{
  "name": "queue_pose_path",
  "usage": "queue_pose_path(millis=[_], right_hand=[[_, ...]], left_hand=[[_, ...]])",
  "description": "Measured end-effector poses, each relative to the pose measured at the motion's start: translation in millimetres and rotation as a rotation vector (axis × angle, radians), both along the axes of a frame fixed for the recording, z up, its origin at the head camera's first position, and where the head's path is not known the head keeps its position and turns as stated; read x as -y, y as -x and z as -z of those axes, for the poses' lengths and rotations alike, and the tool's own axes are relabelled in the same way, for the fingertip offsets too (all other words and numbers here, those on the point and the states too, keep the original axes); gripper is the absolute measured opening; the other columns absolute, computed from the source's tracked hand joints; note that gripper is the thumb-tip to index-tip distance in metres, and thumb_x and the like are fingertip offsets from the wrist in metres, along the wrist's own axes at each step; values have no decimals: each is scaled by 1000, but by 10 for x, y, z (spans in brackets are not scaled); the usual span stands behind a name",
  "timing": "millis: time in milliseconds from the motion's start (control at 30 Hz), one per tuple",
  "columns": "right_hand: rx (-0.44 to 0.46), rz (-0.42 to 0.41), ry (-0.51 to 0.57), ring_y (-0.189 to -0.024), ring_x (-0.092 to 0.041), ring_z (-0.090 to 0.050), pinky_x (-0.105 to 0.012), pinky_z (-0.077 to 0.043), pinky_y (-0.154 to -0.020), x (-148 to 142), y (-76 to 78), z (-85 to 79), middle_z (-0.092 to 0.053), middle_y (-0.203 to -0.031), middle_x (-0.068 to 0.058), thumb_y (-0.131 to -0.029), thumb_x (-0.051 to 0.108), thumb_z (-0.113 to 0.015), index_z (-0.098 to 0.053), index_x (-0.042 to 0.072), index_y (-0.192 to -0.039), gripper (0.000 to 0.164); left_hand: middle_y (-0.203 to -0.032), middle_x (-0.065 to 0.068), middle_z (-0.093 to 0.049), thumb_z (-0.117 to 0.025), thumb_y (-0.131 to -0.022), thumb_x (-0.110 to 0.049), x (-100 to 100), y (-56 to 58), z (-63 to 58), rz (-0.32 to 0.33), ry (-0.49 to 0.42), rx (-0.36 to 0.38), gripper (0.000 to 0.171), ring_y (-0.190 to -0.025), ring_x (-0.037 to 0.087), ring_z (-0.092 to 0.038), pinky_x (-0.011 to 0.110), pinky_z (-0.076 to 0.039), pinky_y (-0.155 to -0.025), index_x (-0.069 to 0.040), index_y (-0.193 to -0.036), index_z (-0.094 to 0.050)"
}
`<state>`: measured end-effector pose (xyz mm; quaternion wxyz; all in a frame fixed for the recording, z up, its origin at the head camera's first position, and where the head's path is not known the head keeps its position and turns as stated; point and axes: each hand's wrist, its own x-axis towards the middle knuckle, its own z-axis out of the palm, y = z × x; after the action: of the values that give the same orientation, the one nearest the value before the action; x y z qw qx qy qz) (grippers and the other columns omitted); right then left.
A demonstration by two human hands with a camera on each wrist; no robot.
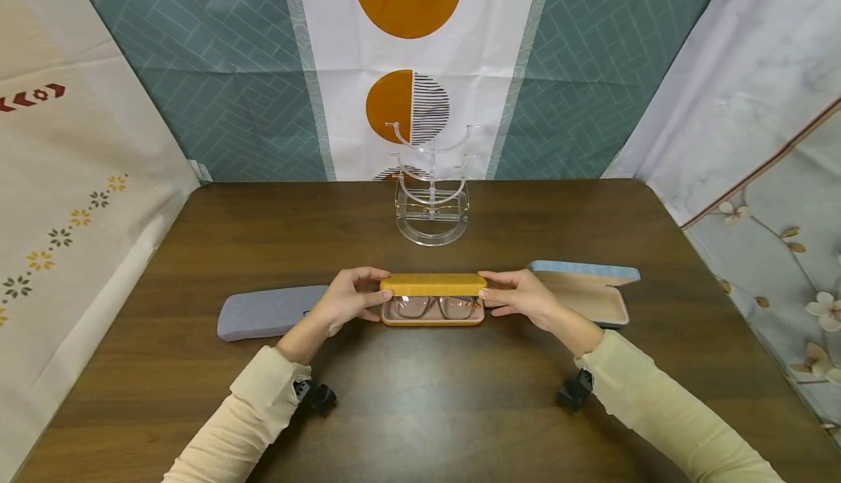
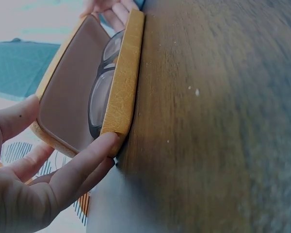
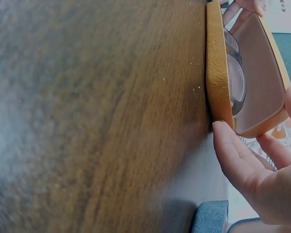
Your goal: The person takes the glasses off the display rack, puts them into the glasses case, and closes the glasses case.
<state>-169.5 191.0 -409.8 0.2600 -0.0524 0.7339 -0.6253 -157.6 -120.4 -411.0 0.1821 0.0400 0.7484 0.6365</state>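
Note:
A yellow glasses case [image 1: 434, 284] lies in the middle of the table with its lid partly raised. Inside, on the pinkish lining, sits a pair of dark-framed eyeglasses [image 1: 434, 308]; the lid hides their upper part in the head view. My left hand [image 1: 348, 297] holds the left end of the case, thumb at the lid's edge and fingers spread along the end down to the base. At the opposite end, my right hand [image 1: 525, 297] grips the case in the same way, thumb on the lid [image 3: 264, 82] and a fingertip against the base.
Left of the case lies a grey-blue glasses case [image 1: 266, 313], partly behind my left hand. To the right stands an open blue glasses case [image 1: 591, 297] with a beige lining. A clear tiered display stand [image 1: 431, 213] rises at the back, with thin-framed glasses on its low part.

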Motion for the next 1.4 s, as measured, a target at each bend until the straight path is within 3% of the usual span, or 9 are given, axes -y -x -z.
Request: queue_pose_path(millis=[300, 800, 1400], right_hand=[[0, -15, -14, -89, -24, -64, -42, -50, -77, -2, 8, 3, -55, -116, -26, -84, 10, -65, -38, -5, -135, 59], [-3, 4, -27, -87, -25, -64, -38, -51, -76, 21, -31, 42, -59, -109, -24, -79, 6, -70, -40, -4, -134, 63], [-3, 29, -21, -81, -21, -64, -38, -51, -76, 15, -49, 19, -61, -99, -18, -79, 1, -69, -41, -5, -133, 62]], left_hand=[[-116, 24, -54, -65, -80, 5, 17, -13, 13, -9, -34, 7, 42, -89, 23, -61, 41, -53, -66, 10, -119, -51], [-118, 26, -52, -68, -76, 8, 30, -63, 17, 5, -25, -13, 45, -101, 33, -57, 37, -52, -73, 10, -117, -52], [-121, 27, -48, -68, -75, 9, 1, -55, -7, 15, -19, -3, 48, -96, 29, -59, 36, -53, -72, 10, -119, -50]])
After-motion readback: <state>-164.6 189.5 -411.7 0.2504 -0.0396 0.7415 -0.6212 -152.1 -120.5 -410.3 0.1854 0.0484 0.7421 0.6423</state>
